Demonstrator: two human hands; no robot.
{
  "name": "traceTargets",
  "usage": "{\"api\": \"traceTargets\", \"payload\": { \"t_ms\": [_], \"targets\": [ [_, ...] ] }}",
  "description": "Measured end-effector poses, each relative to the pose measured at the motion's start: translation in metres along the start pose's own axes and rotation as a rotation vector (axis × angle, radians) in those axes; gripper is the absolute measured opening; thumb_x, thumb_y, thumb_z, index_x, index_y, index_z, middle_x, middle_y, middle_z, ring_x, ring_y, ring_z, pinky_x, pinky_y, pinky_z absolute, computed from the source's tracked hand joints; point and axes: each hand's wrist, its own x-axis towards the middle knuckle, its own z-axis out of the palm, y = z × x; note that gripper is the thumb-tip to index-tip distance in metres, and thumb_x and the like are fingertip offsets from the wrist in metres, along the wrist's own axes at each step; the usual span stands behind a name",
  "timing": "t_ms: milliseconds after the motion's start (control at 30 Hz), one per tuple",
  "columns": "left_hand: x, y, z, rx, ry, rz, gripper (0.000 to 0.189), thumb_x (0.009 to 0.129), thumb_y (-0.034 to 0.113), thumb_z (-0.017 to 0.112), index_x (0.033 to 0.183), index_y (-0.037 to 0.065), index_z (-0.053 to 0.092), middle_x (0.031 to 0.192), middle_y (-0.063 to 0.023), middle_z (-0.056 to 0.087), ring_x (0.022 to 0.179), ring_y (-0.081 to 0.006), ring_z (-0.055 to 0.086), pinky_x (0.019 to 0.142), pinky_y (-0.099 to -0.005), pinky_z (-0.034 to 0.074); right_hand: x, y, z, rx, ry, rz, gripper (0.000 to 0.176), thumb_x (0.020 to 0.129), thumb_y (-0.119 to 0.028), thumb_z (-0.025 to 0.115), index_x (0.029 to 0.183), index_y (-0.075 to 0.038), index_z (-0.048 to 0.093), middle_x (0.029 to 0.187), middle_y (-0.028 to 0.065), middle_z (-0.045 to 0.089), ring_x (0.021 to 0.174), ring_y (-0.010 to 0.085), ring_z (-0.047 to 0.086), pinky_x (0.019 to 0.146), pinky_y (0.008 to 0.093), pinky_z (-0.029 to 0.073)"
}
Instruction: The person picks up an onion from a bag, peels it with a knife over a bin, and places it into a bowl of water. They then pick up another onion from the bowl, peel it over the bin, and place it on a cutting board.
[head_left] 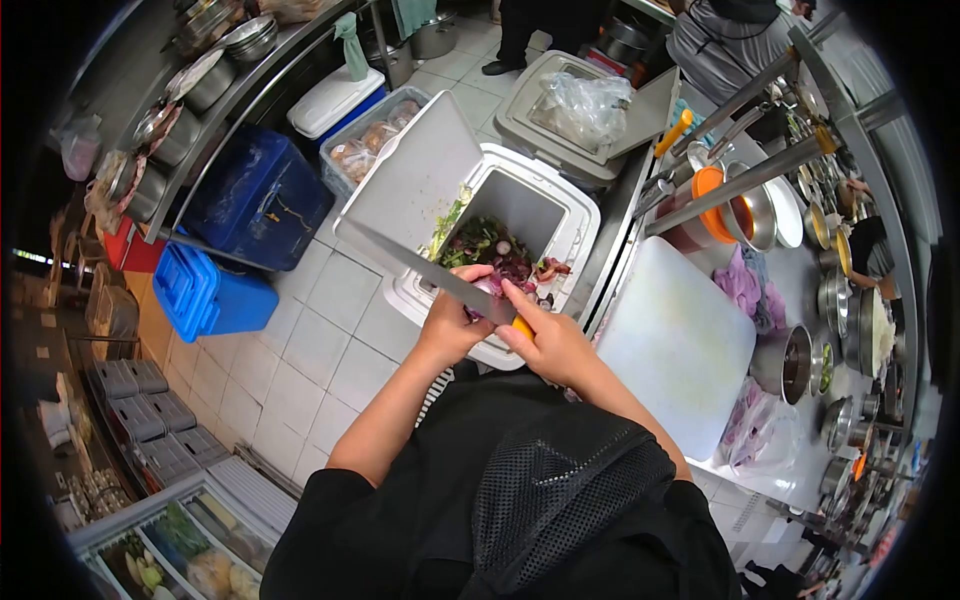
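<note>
My left hand (449, 324) is closed around a red onion (487, 285), partly covered by my fingers and the blade. In my right hand (552, 346) is a large kitchen knife (432, 272) with a yellow handle, its wide blade pointing up and left across the onion. Both hands are close together over the near edge of a white bin (574, 205) with its lid (410, 175) swung up on the left. Purple onion skins and green leafy scraps (485, 243) lie inside the bin, and some bits rest on its rim.
To the right, a white cutting board (680, 340) lies on a steel counter with metal bowls and pots (782, 362). A second lidded bin (520, 110) stands behind. Blue containers (212, 292) and a clear tub (345, 135) sit on the tiled floor at left. Other people stand at the back.
</note>
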Motion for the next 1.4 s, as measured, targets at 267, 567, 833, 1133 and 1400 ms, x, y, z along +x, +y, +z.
{"api": "traceTargets", "payload": {
  "t_ms": [267,567,833,1133,1400],
  "targets": [
    [-0.004,0.008,0.002,0.094,0.02,-0.073,0.066,0.066,0.006,0.077,0.126,0.004,0.05,0.12,-0.0124,0.053,0.108,-0.0262,0.056,0.091,-0.0367,0.047,0.0,-0.01,-0.001,-0.133,-0.042,0.074,0.065,0.093,-0.045,0.054,0.145,-0.01,0.036,0.072,0.0157,0.065,0.064,0.0364,0.063,0.059,0.0448,0.05],
    [-0.006,0.018,0.001,0.137,0.036,-0.092,0.061,0.068,0.017,0.079,0.121,0.004,0.053,0.119,-0.0133,0.055,0.109,-0.0282,0.056,0.091,-0.0382,0.047,-0.002,-0.012,0.002,-0.092,-0.024,0.121,0.06,0.092,-0.042,0.058,0.143,-0.017,0.04,0.078,0.0186,0.065,0.068,0.0391,0.063,0.063,0.0463,0.05],
    [-0.013,0.013,0.002,0.094,0.092,0.047,0.062,0.069,0.022,0.08,0.121,0.002,0.052,0.119,-0.0161,0.054,0.112,-0.0295,0.054,0.097,-0.0368,0.043,0.003,-0.006,-0.01,0.78,-0.123,0.475,0.049,0.101,-0.04,0.043,0.141,-0.011,0.044,0.059,-0.0003,0.046,0.045,0.0073,0.044,0.038,0.0232,0.035],
    [-0.014,0.004,0.009,-0.346,0.106,0.137,0.064,0.073,0.006,0.077,0.127,0.007,0.042,0.127,-0.0151,0.048,0.118,-0.0265,0.052,0.101,-0.0374,0.043,0.01,0.01,-0.006,0.748,-0.051,0.527,0.049,0.101,-0.037,0.044,0.142,-0.008,0.043,0.058,0.0007,0.047,0.043,0.01,0.044,0.037,0.0251,0.035],
    [-0.011,-0.008,-0.003,-1.352,-0.091,-0.125,0.048,0.083,0.021,0.057,0.127,0.01,0.041,0.112,-0.0193,0.054,0.09,-0.0327,0.062,0.081,-0.0408,0.051,0.013,0.007,-0.006,0.526,-0.118,0.459,0.051,0.102,-0.037,0.041,0.145,-0.01,0.037,0.064,0.001,0.049,0.047,0.0087,0.045,0.04,0.0242,0.036]
  ]
}}
